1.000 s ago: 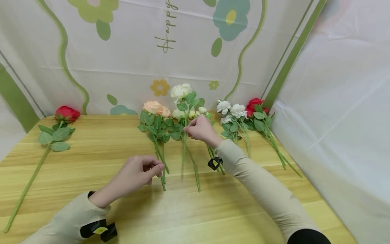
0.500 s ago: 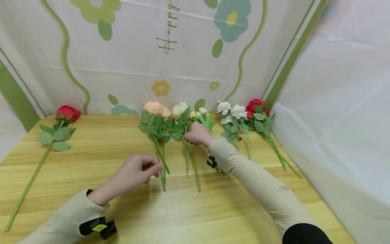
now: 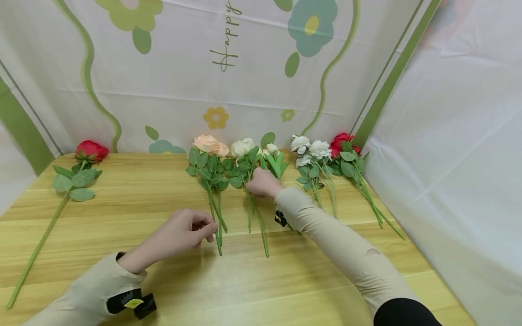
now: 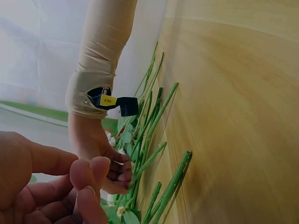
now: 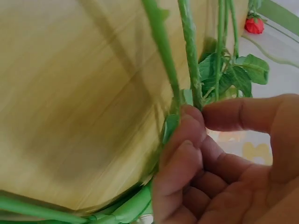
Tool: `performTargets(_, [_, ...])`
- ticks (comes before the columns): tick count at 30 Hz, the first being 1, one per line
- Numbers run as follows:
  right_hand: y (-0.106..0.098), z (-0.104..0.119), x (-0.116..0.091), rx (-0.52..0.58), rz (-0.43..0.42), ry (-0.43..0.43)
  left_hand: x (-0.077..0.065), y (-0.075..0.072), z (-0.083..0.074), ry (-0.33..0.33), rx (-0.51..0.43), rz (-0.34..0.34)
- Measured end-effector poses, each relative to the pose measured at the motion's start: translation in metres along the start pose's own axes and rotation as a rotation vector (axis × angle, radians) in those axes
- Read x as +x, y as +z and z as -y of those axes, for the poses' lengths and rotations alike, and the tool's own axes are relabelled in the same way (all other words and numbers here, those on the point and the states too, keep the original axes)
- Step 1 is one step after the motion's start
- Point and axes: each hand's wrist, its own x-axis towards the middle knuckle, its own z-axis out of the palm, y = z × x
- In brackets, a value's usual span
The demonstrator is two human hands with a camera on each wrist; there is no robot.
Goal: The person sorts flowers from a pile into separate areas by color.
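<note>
My right hand [image 3: 263, 183] is low among the flowers at the middle of the table. In the right wrist view its thumb and forefinger pinch the green stem [image 5: 190, 56] of a white rose [image 3: 242, 147]. A second stem runs close beside the fingertips. My left hand [image 3: 185, 228] hovers near the lower stems of the peach roses [image 3: 210, 145], fingers loosely bent and holding nothing. The left wrist view shows its fingertips [image 4: 93, 205] in front of the stem ends.
Right of the white roses lie green-leaved cream buds [image 3: 272, 149], small white flowers [image 3: 318, 148] and red roses [image 3: 341, 142]. A single red rose [image 3: 91, 151] lies far left on the wooden table [image 3: 134, 190]. A printed cloth [image 3: 175, 77] hangs behind.
My right hand has lowered the white rose from upright onto the other white flowers and moved down with it, still at the stem. The left hand has barely moved.
</note>
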Motion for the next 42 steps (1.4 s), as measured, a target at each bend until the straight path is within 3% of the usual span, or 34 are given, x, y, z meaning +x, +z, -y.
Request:
performTargets(4, [0.001,0.001,0.000,-0.135,0.068,0.010,0.001,-0.001,0.000,0.002,0.008,0.002])
performTargets(8, [0.000,0.005,-0.002,-0.221,0.083,0.010,0.001,-0.002,0.000,0.003,0.014,0.005])
performTargets(17, [-0.001,0.002,-0.015,-0.256,-0.035,-0.041,0.001,-0.008,0.000,-0.001,0.016,0.009])
performTargets(20, [-0.002,-0.002,-0.023,-0.228,-0.082,-0.058,0.001,-0.013,0.001,-0.007,0.029,0.006])
performTargets(25, [-0.006,-0.011,-0.040,-0.092,-0.136,-0.112,0.001,-0.024,0.000,-0.019,0.062,-0.024])
performTargets(32, [-0.024,-0.028,-0.074,0.108,-0.222,-0.206,-0.003,-0.058,-0.001,-0.097,0.196,-0.137])
performTargets(38, [-0.039,-0.045,-0.097,0.151,-0.320,-0.201,-0.005,-0.088,0.010,-0.140,0.304,-0.192])
performTargets(42, [-0.039,-0.056,-0.103,0.121,-0.298,-0.206,-0.003,-0.100,0.022,-0.162,0.316,-0.172])
